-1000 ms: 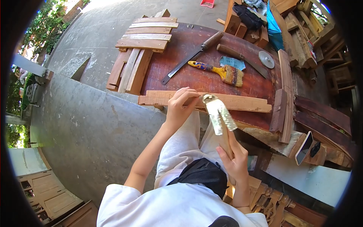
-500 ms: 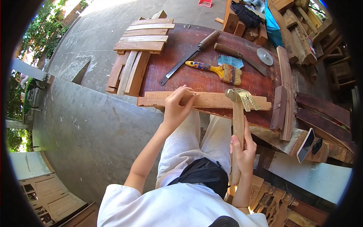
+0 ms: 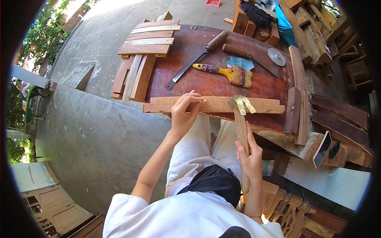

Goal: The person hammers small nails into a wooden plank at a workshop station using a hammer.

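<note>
A claw hammer (image 3: 241, 129) with a wooden handle is gripped in my right hand (image 3: 251, 156). Its head, with a shiny yellowish claw, hangs over a pale wooden strip (image 3: 216, 104) lying along the near edge of the red-brown tabletop (image 3: 158, 79). My left hand (image 3: 185, 113) is at the strip, to the left of the hammer head. Thumb and forefinger are pinched together on a tiny thing that looks like a nail, mostly hidden by the fingertips.
On the tabletop lie a paintbrush (image 3: 226, 73), a long file (image 3: 190, 65), a wooden-handled blade (image 3: 252, 60), a blue packet (image 3: 240, 62) and a metal disc (image 3: 276, 57). A slatted wooden piece (image 3: 149, 37) stands left. A phone (image 3: 322, 149) leans at right.
The hammer and my right hand have shifted left, bringing the hammer head closer to my left hand. My left hand stays at about the same spot, still pinching.
</note>
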The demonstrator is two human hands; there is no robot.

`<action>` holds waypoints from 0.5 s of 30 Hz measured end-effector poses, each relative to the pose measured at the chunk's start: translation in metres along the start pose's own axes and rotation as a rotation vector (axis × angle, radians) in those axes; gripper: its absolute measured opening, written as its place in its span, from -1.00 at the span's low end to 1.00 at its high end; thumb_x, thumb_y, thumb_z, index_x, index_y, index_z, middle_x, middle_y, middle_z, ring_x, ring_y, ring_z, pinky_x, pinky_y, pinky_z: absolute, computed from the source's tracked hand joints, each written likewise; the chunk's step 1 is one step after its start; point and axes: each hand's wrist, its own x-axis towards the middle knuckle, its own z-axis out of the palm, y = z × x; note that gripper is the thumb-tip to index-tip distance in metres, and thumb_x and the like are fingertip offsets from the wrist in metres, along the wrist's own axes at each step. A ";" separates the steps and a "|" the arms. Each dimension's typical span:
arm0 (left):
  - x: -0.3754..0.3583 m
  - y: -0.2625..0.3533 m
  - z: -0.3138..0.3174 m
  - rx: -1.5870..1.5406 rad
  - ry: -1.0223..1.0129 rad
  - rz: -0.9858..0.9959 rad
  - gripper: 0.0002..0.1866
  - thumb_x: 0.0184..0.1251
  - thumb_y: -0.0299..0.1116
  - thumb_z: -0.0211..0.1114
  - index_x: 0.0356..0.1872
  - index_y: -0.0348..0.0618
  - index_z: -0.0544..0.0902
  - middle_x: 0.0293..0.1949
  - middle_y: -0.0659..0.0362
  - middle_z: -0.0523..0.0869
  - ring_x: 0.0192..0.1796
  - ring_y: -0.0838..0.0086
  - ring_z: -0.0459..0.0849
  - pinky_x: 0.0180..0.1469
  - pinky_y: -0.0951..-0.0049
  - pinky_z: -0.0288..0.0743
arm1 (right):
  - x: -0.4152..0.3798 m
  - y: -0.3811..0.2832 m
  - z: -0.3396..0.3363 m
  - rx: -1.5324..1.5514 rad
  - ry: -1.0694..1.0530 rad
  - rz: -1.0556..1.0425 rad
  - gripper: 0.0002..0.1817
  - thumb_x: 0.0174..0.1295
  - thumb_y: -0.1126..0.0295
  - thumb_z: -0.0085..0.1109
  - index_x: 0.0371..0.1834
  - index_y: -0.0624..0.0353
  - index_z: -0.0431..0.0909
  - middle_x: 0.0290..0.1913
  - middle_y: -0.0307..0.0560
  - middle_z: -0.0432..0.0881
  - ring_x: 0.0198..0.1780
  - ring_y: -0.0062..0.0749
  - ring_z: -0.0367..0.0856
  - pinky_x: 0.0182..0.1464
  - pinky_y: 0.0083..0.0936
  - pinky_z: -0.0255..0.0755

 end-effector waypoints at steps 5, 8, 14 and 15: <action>0.000 -0.004 -0.005 0.045 -0.041 0.127 -0.89 0.21 -0.70 0.40 -0.29 -0.30 0.69 -0.25 0.07 0.77 -0.16 0.33 0.76 0.38 0.08 0.51 | 0.000 0.006 0.003 0.002 -0.001 -0.005 -0.29 0.47 0.35 0.19 0.64 0.12 0.15 -0.44 -0.31 0.50 -0.51 -0.72 0.38 -0.45 -0.66 0.37; -0.001 -0.005 -0.005 -0.048 -0.016 0.050 -0.88 0.22 -0.71 0.39 -0.28 -0.31 0.67 -0.23 0.08 0.78 -0.11 0.42 0.76 0.38 0.10 0.50 | 0.001 0.004 0.004 0.012 0.000 0.005 -0.29 0.47 0.36 0.18 0.64 0.12 0.16 -0.44 -0.31 0.50 -0.51 -0.72 0.38 -0.46 -0.66 0.37; 0.004 0.000 -0.006 -0.443 0.112 -0.330 -0.92 0.36 -0.69 0.33 -0.23 -0.33 0.62 -0.19 0.13 0.75 -0.06 0.58 0.69 0.45 0.19 0.42 | 0.001 0.003 0.004 -0.007 0.004 0.010 -0.30 0.47 0.37 0.18 0.64 0.10 0.16 -0.42 -0.31 0.51 -0.51 -0.73 0.37 -0.46 -0.66 0.36; 0.005 -0.001 -0.006 -0.279 0.055 -0.237 -0.91 0.31 -0.67 0.38 -0.27 -0.32 0.63 -0.23 0.12 0.76 -0.12 0.53 0.72 0.41 0.18 0.45 | 0.002 0.003 0.004 0.007 0.003 0.011 -0.30 0.46 0.38 0.17 0.64 0.10 0.16 -0.42 -0.31 0.51 -0.51 -0.73 0.37 -0.46 -0.66 0.36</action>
